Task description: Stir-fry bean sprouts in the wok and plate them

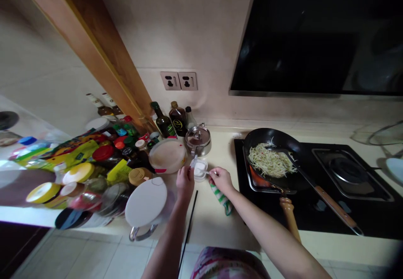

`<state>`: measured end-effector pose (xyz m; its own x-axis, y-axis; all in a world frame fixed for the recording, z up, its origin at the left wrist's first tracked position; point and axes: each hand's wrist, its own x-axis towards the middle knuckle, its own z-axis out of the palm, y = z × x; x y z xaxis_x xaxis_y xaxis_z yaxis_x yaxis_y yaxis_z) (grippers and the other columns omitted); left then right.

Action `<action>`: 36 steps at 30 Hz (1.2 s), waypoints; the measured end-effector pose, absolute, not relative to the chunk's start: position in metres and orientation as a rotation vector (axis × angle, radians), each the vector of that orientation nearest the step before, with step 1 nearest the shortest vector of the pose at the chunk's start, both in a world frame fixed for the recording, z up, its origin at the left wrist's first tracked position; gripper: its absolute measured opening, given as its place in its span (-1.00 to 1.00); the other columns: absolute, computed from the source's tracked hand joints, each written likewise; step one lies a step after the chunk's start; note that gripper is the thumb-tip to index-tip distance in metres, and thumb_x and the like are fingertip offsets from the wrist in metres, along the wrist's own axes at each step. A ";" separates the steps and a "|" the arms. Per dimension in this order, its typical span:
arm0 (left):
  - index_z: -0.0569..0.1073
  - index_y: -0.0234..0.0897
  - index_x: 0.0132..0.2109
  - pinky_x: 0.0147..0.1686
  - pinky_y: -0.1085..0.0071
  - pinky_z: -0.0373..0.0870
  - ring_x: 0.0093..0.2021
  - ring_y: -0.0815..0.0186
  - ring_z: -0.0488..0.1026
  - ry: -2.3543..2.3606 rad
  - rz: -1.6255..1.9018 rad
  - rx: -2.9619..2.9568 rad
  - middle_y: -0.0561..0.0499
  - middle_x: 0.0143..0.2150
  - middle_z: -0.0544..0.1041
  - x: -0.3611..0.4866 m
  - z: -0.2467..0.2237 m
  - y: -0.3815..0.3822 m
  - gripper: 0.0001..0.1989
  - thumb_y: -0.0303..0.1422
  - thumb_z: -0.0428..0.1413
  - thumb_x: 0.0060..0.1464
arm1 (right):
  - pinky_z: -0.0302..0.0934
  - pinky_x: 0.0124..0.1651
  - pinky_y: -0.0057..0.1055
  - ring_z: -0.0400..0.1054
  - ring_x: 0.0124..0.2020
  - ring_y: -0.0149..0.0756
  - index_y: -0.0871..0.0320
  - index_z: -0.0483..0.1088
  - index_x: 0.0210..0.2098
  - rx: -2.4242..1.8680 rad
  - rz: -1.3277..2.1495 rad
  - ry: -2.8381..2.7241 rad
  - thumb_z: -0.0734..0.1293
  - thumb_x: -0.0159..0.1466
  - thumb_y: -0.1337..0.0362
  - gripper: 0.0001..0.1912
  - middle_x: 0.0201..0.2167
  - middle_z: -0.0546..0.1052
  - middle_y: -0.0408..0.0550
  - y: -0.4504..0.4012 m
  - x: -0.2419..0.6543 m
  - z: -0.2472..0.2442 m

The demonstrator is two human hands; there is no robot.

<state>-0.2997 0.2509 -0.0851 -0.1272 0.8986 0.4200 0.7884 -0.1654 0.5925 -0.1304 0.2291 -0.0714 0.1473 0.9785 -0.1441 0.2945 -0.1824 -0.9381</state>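
Note:
A small clear container (pixel 200 175) with white granules inside stands on the counter, between my two hands. At its left edge, my left hand (pixel 185 181) is closed on what looks like its raised clear lid (pixel 194 161). From the right, my right hand (pixel 222 179) pinches the handle of a small white spoon (pixel 205 172), whose bowl is over the granules. A green-and-white striped cloth (pixel 223 199) lies just below my right hand. On the hob, a black wok (pixel 300 153) contains pale shredded vegetables (pixel 269 160), with a wooden-handled spatula (pixel 327 199) resting in it.
Behind the container stand a steel pot with a glass lid (pixel 198 138) and a lidded bowl (pixel 168 155). Many jars and bottles (pixel 103 161) crowd the left, beside a white-lidded pot (pixel 146 201). The black gas hob (pixel 330 218) fills the right side.

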 end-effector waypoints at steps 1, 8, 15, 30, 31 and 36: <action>0.39 -0.24 -0.34 -0.28 0.32 0.36 -0.31 0.19 0.43 1.932 1.173 1.973 -0.07 -0.40 0.48 -0.299 -0.085 0.251 -0.82 -0.29 -0.04 0.16 | 0.17 -0.57 -0.56 0.31 -0.67 -0.45 0.12 0.43 -0.47 -1.617 1.059 -1.264 0.22 0.21 0.25 -0.80 -0.70 0.46 -0.22 0.228 -0.130 -0.070; 0.38 -0.24 -0.35 -0.27 0.30 0.35 -0.31 0.18 0.43 1.943 1.187 1.958 -0.08 -0.39 0.48 -0.298 -0.085 0.251 -0.81 -0.29 -0.04 0.16 | 0.19 -0.47 -0.53 0.36 -0.59 -0.41 0.10 0.45 -0.47 -1.580 0.959 -1.386 0.26 0.20 0.27 -0.83 -0.64 0.48 -0.20 0.217 -0.123 -0.065; 0.39 -0.23 -0.36 -0.29 0.31 0.33 -0.33 0.19 0.41 1.945 1.167 1.968 -0.06 -0.42 0.47 -0.298 -0.085 0.251 -0.82 -0.29 -0.03 0.15 | 0.24 -0.47 -0.53 0.38 -0.59 -0.42 0.12 0.44 -0.45 -1.566 0.955 -1.322 0.24 0.22 0.24 -0.81 -0.64 0.48 -0.19 0.214 -0.122 -0.069; 0.41 -0.20 -0.33 -0.29 0.31 0.34 -0.30 0.18 0.43 1.908 1.181 1.969 -0.03 -0.41 0.48 -0.298 -0.090 0.253 -0.83 -0.27 -0.02 0.15 | 0.19 -0.56 -0.57 0.31 -0.66 -0.45 0.14 0.43 -0.52 -1.561 1.071 -1.171 0.28 0.16 0.26 -0.84 -0.71 0.44 -0.21 0.219 -0.131 -0.075; 0.41 -0.20 -0.33 -0.29 0.31 0.34 -0.31 0.18 0.43 1.905 1.181 1.971 -0.03 -0.42 0.48 -0.298 -0.090 0.253 -0.83 -0.27 -0.02 0.15 | 0.18 -0.57 -0.57 0.30 -0.67 -0.45 0.14 0.43 -0.53 -1.560 1.087 -1.160 0.28 0.15 0.26 -0.83 -0.72 0.44 -0.21 0.219 -0.132 -0.074; 0.40 -0.20 -0.34 -0.27 0.30 0.34 -0.31 0.17 0.42 1.900 1.186 1.972 -0.03 -0.42 0.48 -0.298 -0.089 0.253 -0.82 -0.27 -0.03 0.15 | 0.18 -0.61 -0.57 0.28 -0.71 -0.47 0.15 0.38 -0.55 -1.541 1.193 -1.037 0.26 0.16 0.27 -0.81 -0.73 0.43 -0.22 0.220 -0.136 -0.071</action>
